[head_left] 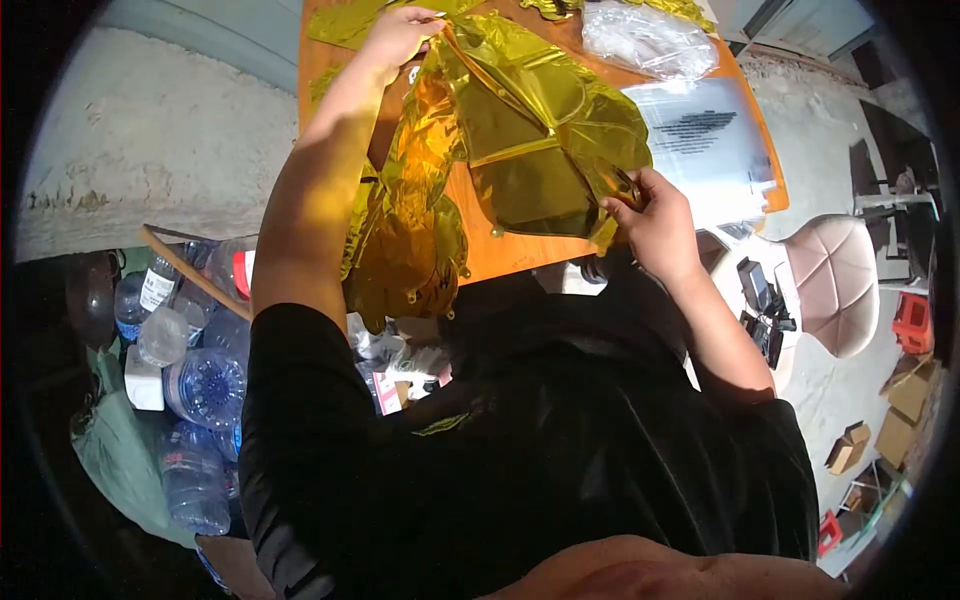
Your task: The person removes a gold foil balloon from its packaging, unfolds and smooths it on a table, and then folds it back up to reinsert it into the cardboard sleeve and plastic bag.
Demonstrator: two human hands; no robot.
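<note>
A shiny gold foil balloon (540, 130), flat and creased, is stretched between my two hands over the wooden table. At its upper left edge, the fingers of my left hand (400, 42) are closed on the foil. My right hand (658, 222) pinches the lower right edge between thumb and fingers. Part of the foil hangs down past the table's front edge on the left, lit orange by the sun in places. More gold foil (340, 22) lies on the table beyond my left hand.
The orange-brown table (505, 255) carries a clear plastic bag (650, 40) and a stack of clear plastic sleeves (700, 140). Several plastic bottles (205, 385) crowd the floor at left. A padded chair (830, 285) and cardboard boxes (905, 400) are at right.
</note>
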